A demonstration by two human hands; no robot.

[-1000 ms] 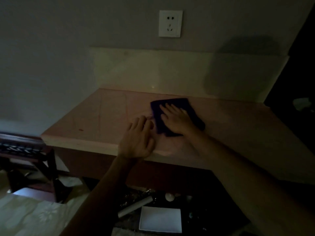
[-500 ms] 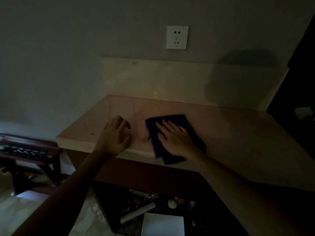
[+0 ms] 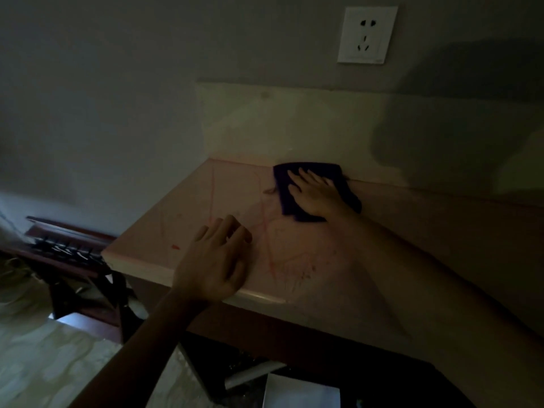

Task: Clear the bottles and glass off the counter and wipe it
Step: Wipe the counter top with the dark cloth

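The room is dim. A pale pinkish counter (image 3: 182, 213) runs along the wall, with faint reddish streaks and a small red spot on its left part. A dark purple cloth (image 3: 282, 178) lies at the back of the counter, close to the backsplash. My right hand (image 3: 315, 192) presses flat on the cloth with straight fingers. My left hand (image 3: 215, 260) rests on the counter's front edge, fingers loosely bent, holding nothing. No bottle or glass shows on the counter.
A light backsplash (image 3: 294, 125) and a white wall socket (image 3: 366, 35) stand behind the counter. A dark wooden rack (image 3: 67, 251) is to the left, lower down. Under the counter lie a white rectangular thing (image 3: 300, 393) and a pale tube (image 3: 253, 372).
My right hand has pushed the cloth from the counter's front edge back toward the backsplash. My left hand stays on the front edge. The camera has moved closer and leftward.
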